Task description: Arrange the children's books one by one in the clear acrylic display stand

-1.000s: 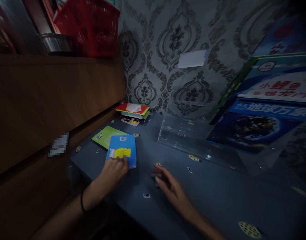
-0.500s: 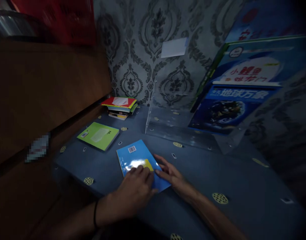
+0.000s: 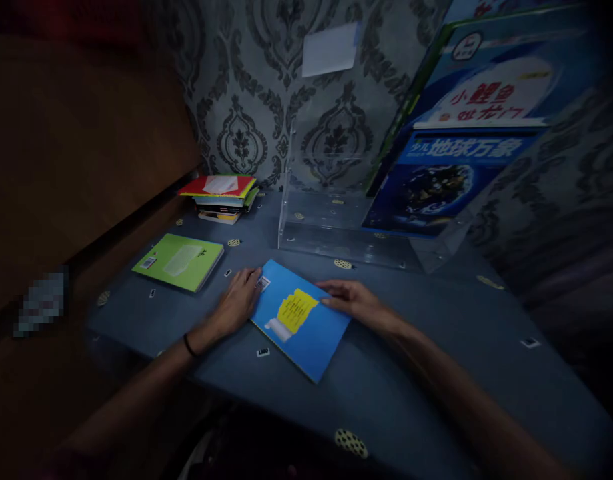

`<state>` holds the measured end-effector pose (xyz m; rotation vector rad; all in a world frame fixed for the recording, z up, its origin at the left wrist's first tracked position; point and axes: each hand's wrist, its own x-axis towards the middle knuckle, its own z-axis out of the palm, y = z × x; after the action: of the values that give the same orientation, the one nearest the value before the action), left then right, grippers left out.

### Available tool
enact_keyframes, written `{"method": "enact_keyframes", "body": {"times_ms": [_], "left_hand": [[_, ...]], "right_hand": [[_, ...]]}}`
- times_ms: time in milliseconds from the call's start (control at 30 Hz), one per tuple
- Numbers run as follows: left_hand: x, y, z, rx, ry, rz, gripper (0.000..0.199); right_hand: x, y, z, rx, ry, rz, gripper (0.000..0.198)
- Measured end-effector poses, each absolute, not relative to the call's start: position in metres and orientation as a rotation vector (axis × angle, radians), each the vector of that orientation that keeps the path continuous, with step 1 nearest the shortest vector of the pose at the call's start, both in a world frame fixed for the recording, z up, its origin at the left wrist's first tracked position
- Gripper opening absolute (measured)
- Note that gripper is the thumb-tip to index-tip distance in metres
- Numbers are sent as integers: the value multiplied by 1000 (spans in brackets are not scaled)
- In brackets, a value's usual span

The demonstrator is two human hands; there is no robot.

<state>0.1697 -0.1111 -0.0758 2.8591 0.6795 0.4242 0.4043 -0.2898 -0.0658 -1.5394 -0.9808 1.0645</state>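
A blue book lies at an angle on the cloth-covered table, with a yellow text patch and a grey scroll drawing on its cover. At its far left edge my left hand, dark band on the wrist, grips the side and partly covers the barcode. My right hand holds the opposite edge, thumb on the cover and fingers along the side. Left of my hands rests a green book with a pale patch and a barcode.
A stack of books, red one on top, stands at the back left by the wall. Behind the blue book is a clear acrylic rack. Its right part holds large picture books. Brown wooden furniture borders the left.
My left hand has moved from the blue book's near cover to its far left edge, uncovering the yellow patch. My right hand remains at the right edge. The camera view has shifted.
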Motion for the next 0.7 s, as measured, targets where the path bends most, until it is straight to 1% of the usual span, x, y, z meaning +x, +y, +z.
{"method": "enact_keyframes", "body": {"times_ms": [67, 133, 200, 233, 300, 433, 567, 633, 700], "left_hand": [[165, -130, -72, 2921, 651, 397, 40], [162, -143, -66, 2968, 604, 333, 36], [163, -148, -59, 2990, 566, 280, 31], [167, -147, -56, 2997, 560, 269, 29], [178, -142, -54, 2997, 557, 290, 27], [202, -134, -57, 2919, 478, 309, 26], [208, -132, -57, 2933, 425, 234, 18], [207, -129, -56, 2967, 411, 260, 20], [205, -126, -56, 3005, 411, 281, 25]], "right_hand": [[422, -290, -66, -1763, -1092, 765, 38], [429, -290, -66, -1980, -1177, 377, 32], [421, -288, -66, -2099, -1289, 52, 26], [411, -285, -67, -2104, -1369, -40, 26], [384, -276, -74, -2029, -1549, -91, 28], [339, -257, -103, -1820, -1784, -51, 43], [335, -252, -129, -1824, -1817, -282, 49], [347, -251, -136, -1799, -1825, -452, 53], [359, -249, -141, -1742, -1883, -527, 57]]}}
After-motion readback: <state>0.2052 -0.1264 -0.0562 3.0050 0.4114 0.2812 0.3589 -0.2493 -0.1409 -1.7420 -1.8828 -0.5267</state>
